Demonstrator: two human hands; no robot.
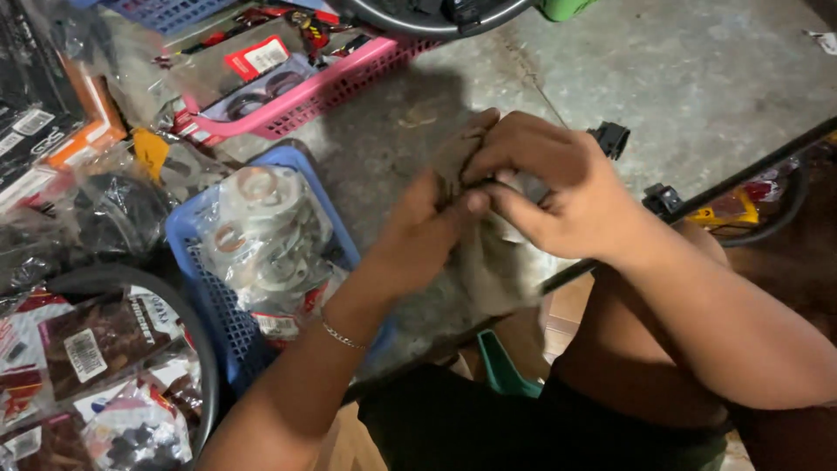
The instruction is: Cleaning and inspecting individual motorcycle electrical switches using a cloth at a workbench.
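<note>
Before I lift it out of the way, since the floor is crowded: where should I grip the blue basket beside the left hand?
Probably by the blue basket's far rim, coming from above. That edge looks bare, while bagged ring-shaped parts fill the middle and the left hand and a cloth overhang its near right corner. The open mesh wall would likely let fingers hook under the rim.

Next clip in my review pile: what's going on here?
A seated person holds a dirty grey rag between both hands, the left hand gripping it from below and the right hand pinching it on top. Beside them on the concrete floor sit a blue basket of bagged rings and a pink basket.
</note>
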